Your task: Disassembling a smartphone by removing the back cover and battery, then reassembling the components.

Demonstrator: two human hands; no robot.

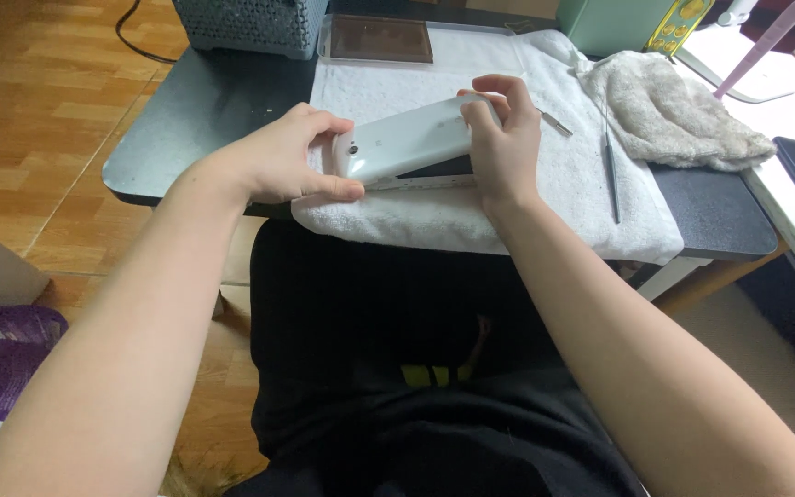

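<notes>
Crosswise, white phone [407, 138] gripped endwise between left hand [282, 156] and right hand [503, 138].

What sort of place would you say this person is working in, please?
Probably a home hobby or repair desk: a white towel spread over a dark table, slim metal tools laid out, and wooden flooring.

Both forearms reach forward, left hand [292, 161] and right hand [505, 138] curled, fingers gripping, thumbs underneath
</notes>
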